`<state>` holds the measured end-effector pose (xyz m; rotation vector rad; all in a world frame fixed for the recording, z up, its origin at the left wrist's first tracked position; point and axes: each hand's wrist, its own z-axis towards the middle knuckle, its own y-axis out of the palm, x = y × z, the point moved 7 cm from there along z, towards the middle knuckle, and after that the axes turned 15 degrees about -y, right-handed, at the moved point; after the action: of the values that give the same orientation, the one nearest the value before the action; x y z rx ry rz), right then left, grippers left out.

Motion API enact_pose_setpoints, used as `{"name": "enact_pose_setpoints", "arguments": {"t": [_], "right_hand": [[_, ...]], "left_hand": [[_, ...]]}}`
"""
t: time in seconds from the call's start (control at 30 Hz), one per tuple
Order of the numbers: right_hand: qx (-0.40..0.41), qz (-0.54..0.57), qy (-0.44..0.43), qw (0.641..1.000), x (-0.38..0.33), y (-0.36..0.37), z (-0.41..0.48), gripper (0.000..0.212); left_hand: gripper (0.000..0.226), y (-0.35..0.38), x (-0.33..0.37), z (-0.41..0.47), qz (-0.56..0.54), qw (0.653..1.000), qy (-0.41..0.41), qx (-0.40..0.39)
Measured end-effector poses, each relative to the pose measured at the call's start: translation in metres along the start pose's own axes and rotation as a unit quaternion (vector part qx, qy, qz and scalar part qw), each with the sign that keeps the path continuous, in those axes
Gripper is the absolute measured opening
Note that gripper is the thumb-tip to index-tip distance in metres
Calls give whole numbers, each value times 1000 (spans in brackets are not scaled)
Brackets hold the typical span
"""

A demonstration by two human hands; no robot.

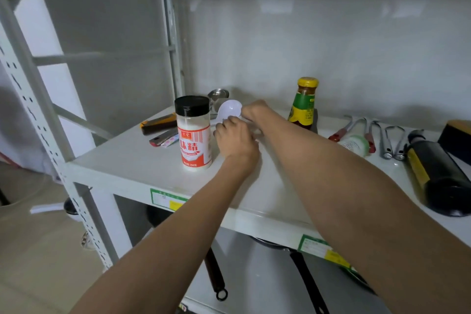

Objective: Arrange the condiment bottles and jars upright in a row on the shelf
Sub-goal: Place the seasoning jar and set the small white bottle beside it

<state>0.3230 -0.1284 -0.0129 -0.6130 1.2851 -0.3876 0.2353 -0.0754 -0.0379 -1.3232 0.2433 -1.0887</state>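
On the white shelf (142,160) a clear seasoning jar (194,135) with a black lid and red label stands upright at the left. A brown sauce bottle (303,104) with a yellow cap stands upright near the back wall. At the right, a dark bottle (433,173) lies on its side, and a small white bottle (355,145) with a green cap lies beside it. Between jar and sauce bottle, my left hand (235,139) curls around the handle of a white plastic spoon (230,108). My right hand (254,111) pinches the spoon's bowl rim.
A metal spoon (218,95) lies behind the white one. A knife and small packets (159,127) lie at the back left. Peelers and tongs (391,140) and a sponge (457,135) sit at the right. Pans (305,278) lie on the shelf below.
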Motion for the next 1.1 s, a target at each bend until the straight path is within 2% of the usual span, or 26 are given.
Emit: {"name": "enact_pose_setpoints", "arguments": {"t": [0.07,0.13,0.23,0.33,0.43,0.5,0.6,0.7,0.8,0.93,1.1], "right_hand": [[6,73,-5,997,2,6,7,50],[19,85,9,996,0,3,7,52],[60,-8,-16,998,-21,-18,1,48],[77,-106,-93,987,-49,-36,-3,46],[26,-164,-139,976,-68,-38,-12,53],[-14,-182,-155,971,-74,-37,-15,45],[-65,-206,-186,959,-80,-30,-17,34],[-104,-223,-204,948,-85,-23,-21,41],[-107,-232,-216,942,-83,-23,-27,45],[-94,-236,-205,945,-58,-31,-24,45],[-85,-237,-207,945,-67,-31,-26,55]], "left_hand": [[41,-4,-2,4,19,1000,-2,12],[29,-6,-3,5,32,999,7,15],[29,-11,-10,2,-16,1000,13,3],[47,-15,-18,0,-108,993,-9,-38],[61,-11,-21,-2,-174,981,-38,-83],[64,-7,-24,-1,-209,971,-59,-104],[63,3,-31,0,-235,959,-95,-127],[55,16,-36,3,-229,957,-113,-138],[34,26,-39,2,-231,954,-102,-161],[49,36,-31,-5,-244,953,-85,-156],[47,31,-38,3,-306,938,-85,-137]]}}
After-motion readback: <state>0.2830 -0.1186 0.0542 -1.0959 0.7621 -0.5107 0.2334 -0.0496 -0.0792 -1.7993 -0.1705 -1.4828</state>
